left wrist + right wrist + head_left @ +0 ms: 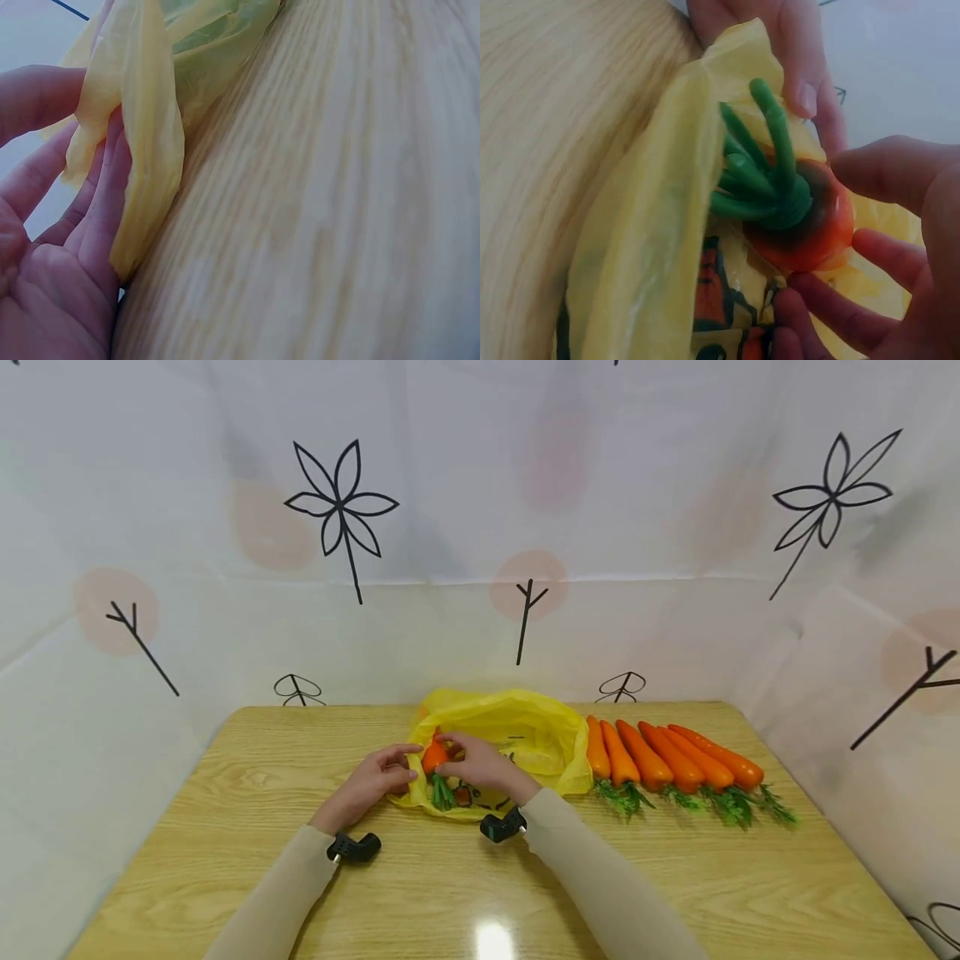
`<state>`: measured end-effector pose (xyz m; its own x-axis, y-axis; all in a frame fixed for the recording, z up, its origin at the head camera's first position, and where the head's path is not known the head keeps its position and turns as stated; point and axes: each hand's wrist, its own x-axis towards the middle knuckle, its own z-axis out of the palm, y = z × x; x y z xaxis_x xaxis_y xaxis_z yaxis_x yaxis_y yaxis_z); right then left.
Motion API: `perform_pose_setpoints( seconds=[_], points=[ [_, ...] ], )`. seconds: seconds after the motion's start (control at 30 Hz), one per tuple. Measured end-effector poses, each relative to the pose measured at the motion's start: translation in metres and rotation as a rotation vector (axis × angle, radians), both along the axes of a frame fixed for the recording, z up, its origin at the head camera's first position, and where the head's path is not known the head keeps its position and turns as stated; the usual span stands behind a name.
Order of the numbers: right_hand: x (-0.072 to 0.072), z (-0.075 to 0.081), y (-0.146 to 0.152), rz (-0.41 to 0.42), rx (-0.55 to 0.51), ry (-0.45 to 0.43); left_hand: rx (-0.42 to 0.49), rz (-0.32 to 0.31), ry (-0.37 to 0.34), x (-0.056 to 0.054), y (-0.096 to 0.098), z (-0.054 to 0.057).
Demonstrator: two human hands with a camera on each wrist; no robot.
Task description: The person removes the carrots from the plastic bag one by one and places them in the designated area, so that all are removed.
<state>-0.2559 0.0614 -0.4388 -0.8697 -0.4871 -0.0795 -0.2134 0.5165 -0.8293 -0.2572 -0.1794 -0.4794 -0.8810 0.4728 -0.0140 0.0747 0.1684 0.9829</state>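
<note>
A yellow plastic bag (577, 752) lies on the table with its mouth spread wide towards me. My left hand (367, 787) holds the bag's left edge between thumb and fingers; the left wrist view shows the thin yellow film (154, 135) folded between them. Inside the mouth, at its left side, my right hand (483, 767) grips a round orange-red radish (433, 757) with thumb and fingertips. Its thick green stalks (772, 150) point towards me, and its narrow tip points away. Dark and reddish printing shows on the bag beneath it.
Several orange carrots (682, 760) with leafy green tops lie side by side just right of the bag. The wooden table (247, 793) reaches back to a white cloth (450, 635) printed with flowers and twigs, which also hangs at both sides.
</note>
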Motion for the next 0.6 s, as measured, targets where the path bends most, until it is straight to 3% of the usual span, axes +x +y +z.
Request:
perform_pose_setpoints(
  seconds=[0.17, 0.37, 0.6],
  points=[
    [-0.003, -0.003, -0.006, 0.024, 0.009, -0.025, -0.005, 0.002, 0.007, -0.001, 0.002, -0.001],
    [-0.004, -0.003, -0.011, -0.032, -0.007, -0.045, 0.001, 0.003, 0.003, -0.002, 0.001, 0.0],
    [-0.001, -0.002, -0.012, -0.117, -0.059, -0.129, 0.013, -0.012, 0.01, 0.0, 0.0, 0.0]
  ],
)
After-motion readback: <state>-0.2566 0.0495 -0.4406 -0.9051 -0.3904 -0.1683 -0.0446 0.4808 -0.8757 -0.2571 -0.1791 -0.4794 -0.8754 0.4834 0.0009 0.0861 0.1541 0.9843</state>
